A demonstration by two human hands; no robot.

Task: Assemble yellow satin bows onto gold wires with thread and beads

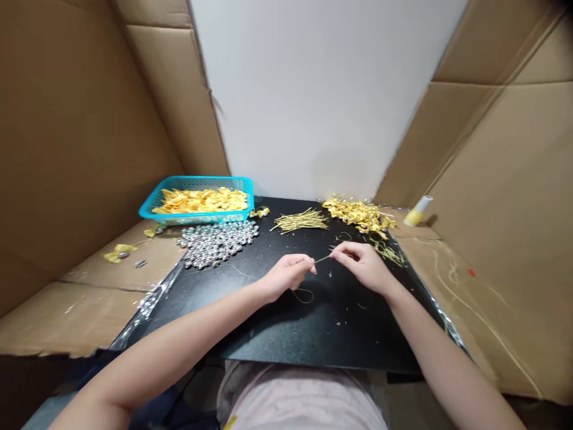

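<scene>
Thread (323, 258) spans a short gap above worktop (277, 334) | left grip (289, 275), right grip (363, 264): both pinched on it | step: apparently tensioning | next: likely wants steady pull

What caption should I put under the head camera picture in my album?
Left hand and right hand hold a thread between them, beads and a blue basket beyond.
</scene>
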